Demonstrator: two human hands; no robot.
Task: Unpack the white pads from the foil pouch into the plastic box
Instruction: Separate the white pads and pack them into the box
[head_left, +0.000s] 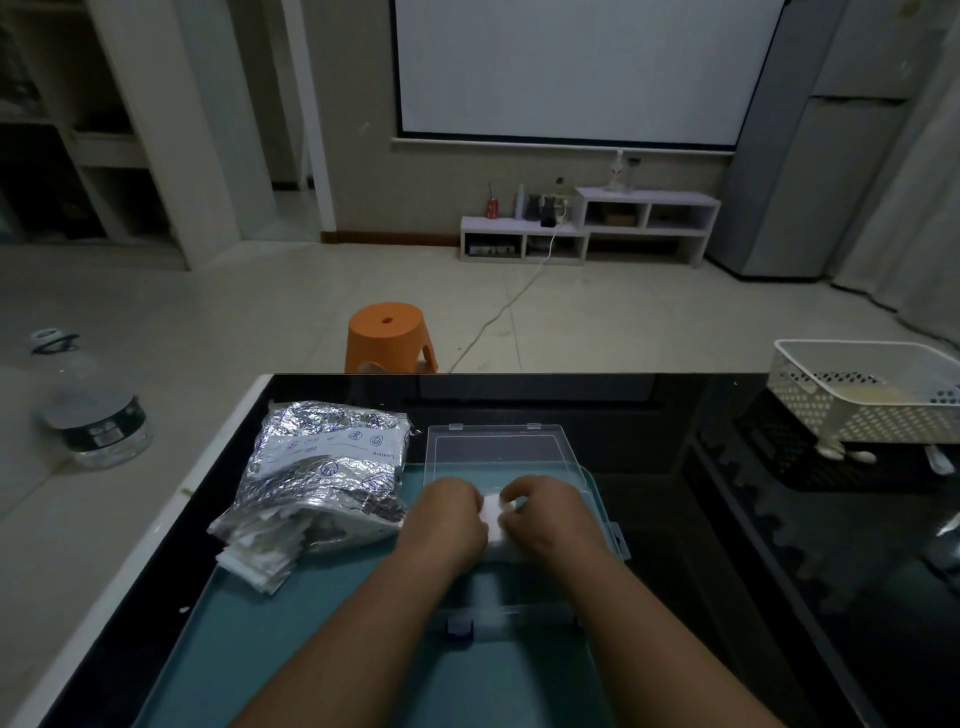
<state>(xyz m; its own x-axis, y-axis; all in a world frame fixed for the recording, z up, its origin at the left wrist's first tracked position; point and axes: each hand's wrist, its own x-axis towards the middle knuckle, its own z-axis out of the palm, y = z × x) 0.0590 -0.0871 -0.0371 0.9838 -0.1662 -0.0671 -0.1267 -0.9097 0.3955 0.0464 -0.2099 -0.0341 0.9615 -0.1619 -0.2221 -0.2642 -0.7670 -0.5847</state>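
Head view:

1. The plastic box is clear and sits on a teal tray on the black tabletop. Its lid is open and tilted back on the far side.
2. The white pads are over the open box, between the two hands.
3. The left hand shows its back to the camera. Its grip is closed: the fingers curl down onto the left edge of the pads.
4. The right hand has a closed grip, with its fingertips pinching the right edge of the same pads.
5. The foil pouch lies crumpled just left of the box, partly on the tray. Flat packets stick out of its near end.
6. A white perforated basket stands at the far right of the tabletop, well apart from the box.
7. On the floor beyond are an orange stool and, to the left, a large water bottle.
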